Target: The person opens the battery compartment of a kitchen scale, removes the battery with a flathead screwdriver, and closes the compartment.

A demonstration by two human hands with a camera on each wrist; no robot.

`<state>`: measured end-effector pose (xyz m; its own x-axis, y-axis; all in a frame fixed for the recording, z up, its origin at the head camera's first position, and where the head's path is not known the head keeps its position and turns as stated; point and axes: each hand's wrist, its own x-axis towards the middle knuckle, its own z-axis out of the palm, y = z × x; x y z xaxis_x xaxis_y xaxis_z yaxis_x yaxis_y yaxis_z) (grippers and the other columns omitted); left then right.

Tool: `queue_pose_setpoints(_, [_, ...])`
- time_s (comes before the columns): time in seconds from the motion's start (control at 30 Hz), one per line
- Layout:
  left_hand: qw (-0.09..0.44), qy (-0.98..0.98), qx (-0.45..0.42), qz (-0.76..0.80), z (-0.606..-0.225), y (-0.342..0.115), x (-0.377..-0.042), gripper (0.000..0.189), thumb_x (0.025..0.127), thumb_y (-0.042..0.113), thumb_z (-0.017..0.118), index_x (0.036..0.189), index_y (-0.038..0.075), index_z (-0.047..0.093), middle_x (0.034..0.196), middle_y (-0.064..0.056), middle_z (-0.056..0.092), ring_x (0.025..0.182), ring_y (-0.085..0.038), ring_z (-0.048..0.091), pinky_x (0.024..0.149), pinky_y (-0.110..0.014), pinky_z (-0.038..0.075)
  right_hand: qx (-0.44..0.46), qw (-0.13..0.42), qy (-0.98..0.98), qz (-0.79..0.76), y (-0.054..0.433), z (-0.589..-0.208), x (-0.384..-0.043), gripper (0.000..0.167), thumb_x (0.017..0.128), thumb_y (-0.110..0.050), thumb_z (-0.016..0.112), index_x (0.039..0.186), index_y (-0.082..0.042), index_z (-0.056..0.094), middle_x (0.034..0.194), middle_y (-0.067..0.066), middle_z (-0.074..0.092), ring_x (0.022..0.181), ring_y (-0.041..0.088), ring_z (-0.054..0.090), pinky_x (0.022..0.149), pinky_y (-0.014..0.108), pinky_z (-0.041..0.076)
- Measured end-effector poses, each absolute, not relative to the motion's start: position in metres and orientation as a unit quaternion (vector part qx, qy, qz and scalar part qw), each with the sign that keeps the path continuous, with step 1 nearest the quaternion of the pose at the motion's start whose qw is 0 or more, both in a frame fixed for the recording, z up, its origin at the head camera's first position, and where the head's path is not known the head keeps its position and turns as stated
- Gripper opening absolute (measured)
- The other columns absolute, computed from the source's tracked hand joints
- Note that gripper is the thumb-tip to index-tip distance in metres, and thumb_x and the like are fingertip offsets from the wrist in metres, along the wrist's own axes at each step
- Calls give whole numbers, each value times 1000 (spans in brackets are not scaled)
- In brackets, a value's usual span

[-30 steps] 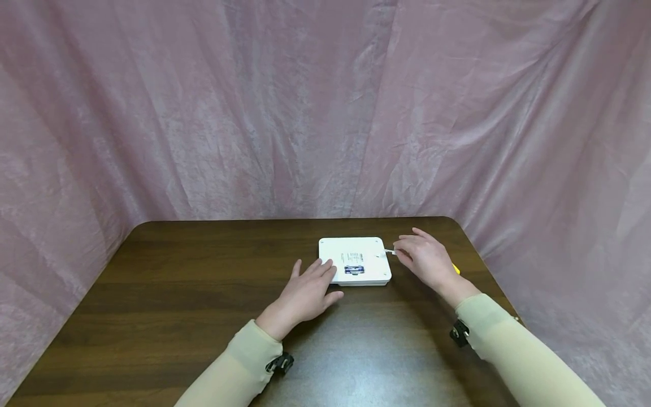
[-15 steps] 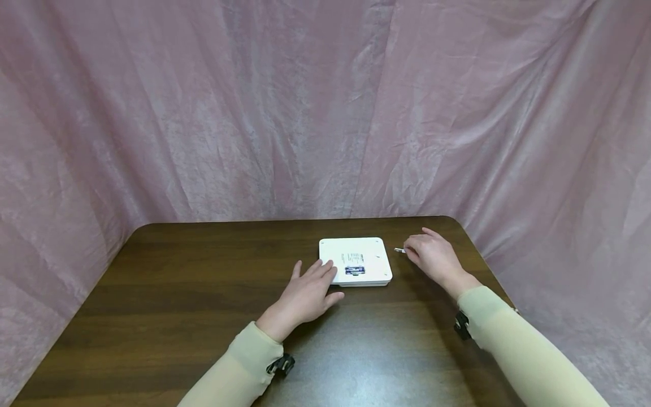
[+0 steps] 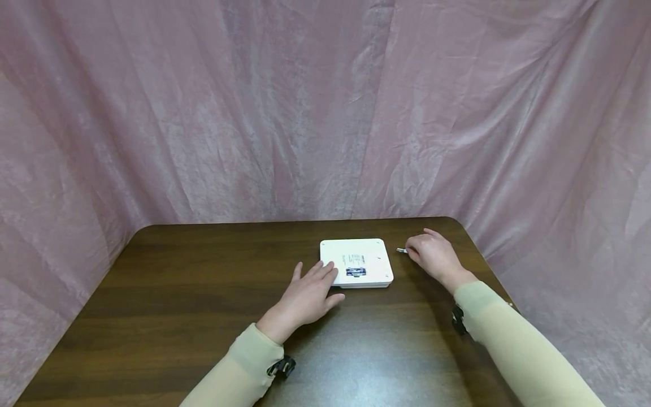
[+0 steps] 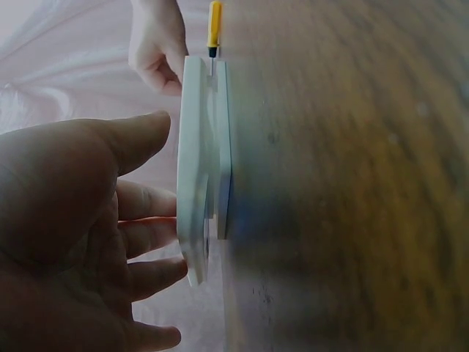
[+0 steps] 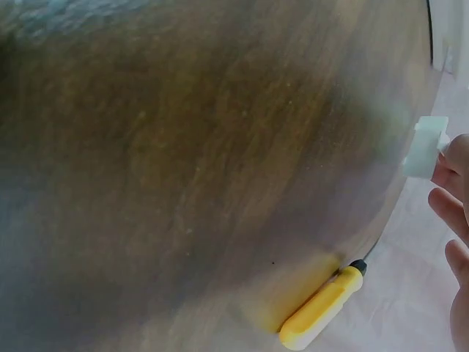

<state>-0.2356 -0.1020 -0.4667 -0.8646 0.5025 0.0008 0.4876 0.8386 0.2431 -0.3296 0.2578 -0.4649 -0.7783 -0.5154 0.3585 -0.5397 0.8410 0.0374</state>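
A white flat device like a kitchen scale [image 3: 373, 263] lies underside up on the table, its small battery compartment uncovered with blue batteries [image 3: 356, 272] showing inside. My left hand [image 3: 301, 302] rests its outstretched fingers on the device's near left corner, thumb apart from it. To the right of the device, my right hand [image 3: 434, 257] pinches a small white battery cover [image 5: 426, 147] between thumb and fingers, raised off the table in the right wrist view. In the left wrist view the device [image 4: 192, 161] appears edge-on, with the fingertips against its face.
A yellow-handled screwdriver [image 5: 322, 308] lies on the table near my right hand; the head view hides it behind that hand. The brown wooden table [image 3: 178, 294] ends at a pink curtain [image 3: 285, 113] behind it.
My right hand has drawn the battery cover rightward, away from the device, then nearly stopped. The yellow handle, partly visible earlier, is now covered by that hand. My left hand has stayed put.
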Motion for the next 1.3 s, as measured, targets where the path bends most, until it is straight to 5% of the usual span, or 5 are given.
queue_pose_setpoints(0.9, [29, 957, 262, 118, -468, -104, -235, 72, 113, 56, 58, 166, 9, 51, 176, -8, 40, 164, -32, 33, 127, -75, 17, 292, 154, -943, 45, 260, -483, -342, 17, 93, 0, 83, 88, -12, 72, 86, 1, 78, 91, 27, 78, 116, 64, 46])
queue_pose_setpoints(1.13, [36, 957, 261, 119, -469, -103, -234, 72, 113, 57, 57, 167, 10, 49, 177, -8, 39, 165, -32, 32, 128, -74, 16, 268, 159, -949, 54, 261, -479, -332, 7, 96, -2, 83, 102, -6, 81, 104, 8, 82, 107, 32, 77, 121, 62, 42])
queue_pose_setpoints(1.3, [35, 958, 260, 116, -467, -103, -236, 73, 113, 58, 57, 168, 11, 49, 177, -7, 38, 165, -30, 30, 128, -74, 15, 245, 160, -955, 46, 257, -476, -321, 18, 99, -10, 84, 115, -2, 82, 115, 12, 81, 117, 37, 73, 123, 64, 37])
